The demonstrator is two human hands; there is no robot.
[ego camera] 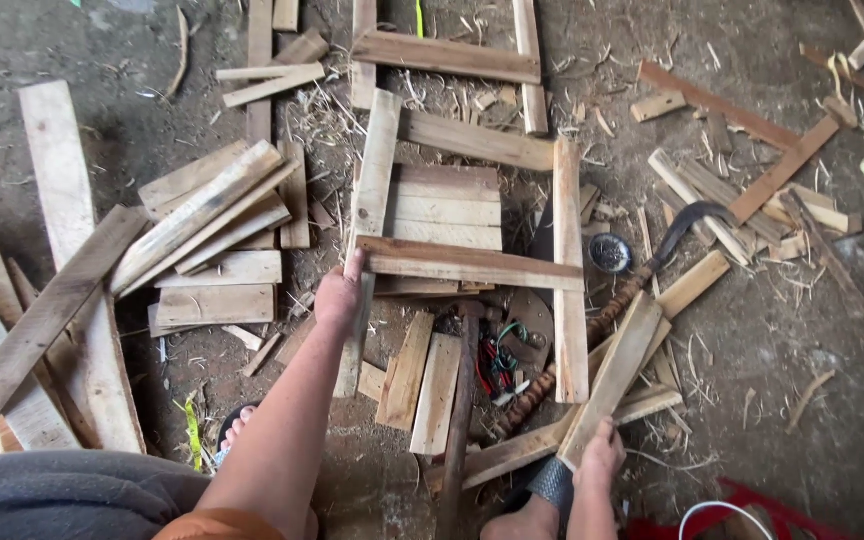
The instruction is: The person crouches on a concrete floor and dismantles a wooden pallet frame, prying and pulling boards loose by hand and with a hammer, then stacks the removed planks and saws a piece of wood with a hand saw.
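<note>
The left hand presses on the end of a cross slat at frame centre, fingers laid on it rather than clenched. The right hand grasps a loose plank at lower right. It looks like frame assembly: two side rails, three cross slats counted; aligning comes next.

The left hand presses on the rough rectangular frame of pale wooden slats lying on the dirt floor; the right hand grips a loose pale wooden plank beside a curved-bladed sickle
</note>
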